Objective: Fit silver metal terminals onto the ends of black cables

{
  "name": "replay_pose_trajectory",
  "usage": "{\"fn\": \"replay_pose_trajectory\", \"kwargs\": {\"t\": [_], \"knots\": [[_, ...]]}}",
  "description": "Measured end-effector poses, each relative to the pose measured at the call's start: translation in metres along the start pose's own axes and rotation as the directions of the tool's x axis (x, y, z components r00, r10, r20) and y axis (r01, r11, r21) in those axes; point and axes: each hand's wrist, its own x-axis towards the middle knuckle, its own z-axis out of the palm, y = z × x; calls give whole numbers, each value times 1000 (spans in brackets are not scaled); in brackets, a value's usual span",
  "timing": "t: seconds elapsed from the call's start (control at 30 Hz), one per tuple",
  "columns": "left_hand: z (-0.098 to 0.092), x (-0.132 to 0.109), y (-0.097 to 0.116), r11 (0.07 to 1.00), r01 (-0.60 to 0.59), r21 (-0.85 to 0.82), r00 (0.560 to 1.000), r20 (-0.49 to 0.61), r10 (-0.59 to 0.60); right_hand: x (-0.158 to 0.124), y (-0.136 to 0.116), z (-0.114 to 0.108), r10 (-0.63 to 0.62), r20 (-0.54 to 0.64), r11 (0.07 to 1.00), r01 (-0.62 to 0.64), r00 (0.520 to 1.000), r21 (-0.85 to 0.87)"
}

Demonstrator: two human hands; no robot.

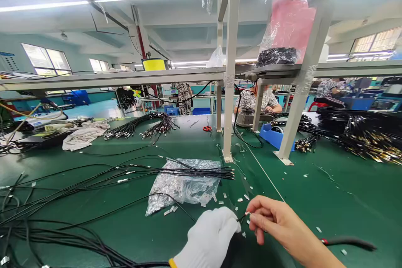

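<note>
Thin black cable (240, 218) held, near side.
Your white-gloved left hand (209, 234) grips it; your bare right hand (276, 222) pinches its tip, nearer than the clear plastic bag (201, 188) on the green surface (333, 201).

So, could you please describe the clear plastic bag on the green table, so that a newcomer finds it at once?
On the green table, look just beyond the white-gloved left hand. There lies the clear plastic bag, with small pale pieces near its lower edge. Unlike the bags on the shelf, it has a bundle of black cables lying across it.
</note>
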Motion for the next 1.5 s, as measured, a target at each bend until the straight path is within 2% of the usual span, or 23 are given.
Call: {"fn": "replay_pose_trajectory", "kwargs": {"t": [0.1, 0.17, 0.27, 0.4, 0.57, 0.67, 0.77, 0.83, 0.87, 0.93, 1.0, 1.1, 1.23, 1.5], "knots": [[2, 0, -2, 1000, -8, 1, 1000, 11, 8, -1, -3, 3, -24, -12, 998, 24, 1000, -59], [6, 0, -6, 999, -29, 45, 999, -14, 29, -2, -6, 2, 2, 5, 999, -2, 1000, -51], [12, 0, -9, 965, -149, 217, 980, -96, 173, -4, -6, -1, 109, 49, 991, -113, 993, 69], [17, 3, -5, 848, -296, 440, 894, -184, 408, 0, -1, 0, 232, 2, 928, -222, 973, 299], [26, 12, -4, 759, -377, 531, 747, -310, 588, 11, 8, 6, 254, -63, 862, -196, 965, 467], [27, 13, -12, 741, -354, 570, 695, -370, 617, 11, 16, -13, 283, -179, 840, -153, 942, 520], [26, 12, -19, 771, -320, 551, 683, -430, 591, 6, 20, -42, 282, -387, 839, -30, 878, 544], [26, 11, -20, 790, -315, 527, 687, -448, 572, 2, 16, -50, 225, -487, 853, 71, 844, 516], [26, 11, -19, 797, -323, 511, 688, -452, 569, 0, 12, -48, 185, -447, 873, 62, 875, 483], [26, 10, -17, 815, -351, 461, 684, -468, 559, -2, 2, -35, 123, -283, 924, -6, 951, 382], [23, 9, -17, 831, -387, 399, 691, -472, 548, -2, -5, -18, 111, -132, 958, -71, 985, 276], [19, 6, -18, 837, -415, 356, 710, -449, 543, -2, -7, -3, 109, -64, 971, -92, 992, 222], [19, 6, -20, 822, -399, 407, 716, -421, 557, -3, 1, 0, 102, -7, 971, -99, 995, 217], [21, 12, -21, 752, -419, 509, 632, -432, 644, -1, 5, 4, 135, -29, 973, -127, 990, 191]]}}
